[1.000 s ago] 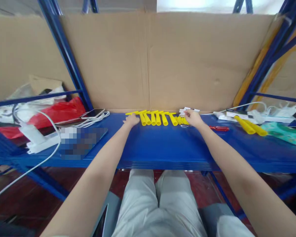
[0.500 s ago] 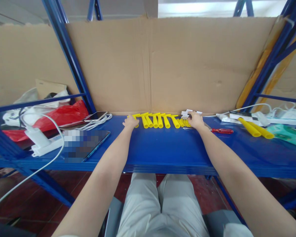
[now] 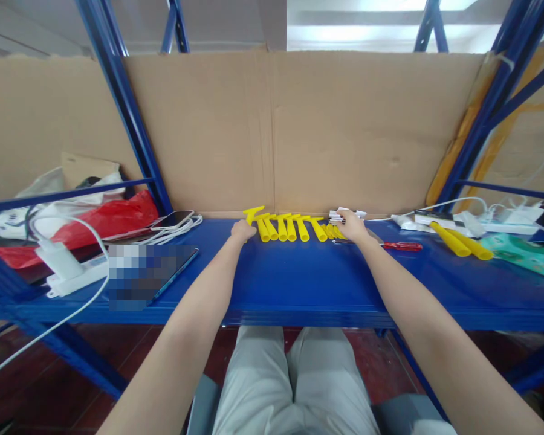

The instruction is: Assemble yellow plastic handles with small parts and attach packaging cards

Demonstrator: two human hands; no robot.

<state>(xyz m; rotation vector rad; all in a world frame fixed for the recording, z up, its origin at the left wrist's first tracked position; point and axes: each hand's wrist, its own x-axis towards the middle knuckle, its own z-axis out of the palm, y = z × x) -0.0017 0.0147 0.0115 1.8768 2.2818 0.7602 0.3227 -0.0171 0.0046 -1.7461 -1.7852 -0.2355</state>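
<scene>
My left hand is closed around a yellow T-shaped plastic handle, its crosspiece raised above the fingers. Just right of it, several similar yellow handles lie in a row along the back of the blue shelf, round ends towards me. At the row's right end my right hand reaches into a small stack of white strips. Its fingers are bent together there, and what they pinch is hidden. Small yellow pieces lie beside that hand. A red-handled screwdriver rests right of my right wrist.
A cardboard sheet stands behind the blue shelf. To the left lie a phone, a white power strip, cables and a red bag. Rightward are two yellow tubes and a green packet.
My left hand has lifted the leftmost yellow handle a little, and its crosspiece now stands above the row. My right hand stays at the white strips. The view has tilted slightly.
</scene>
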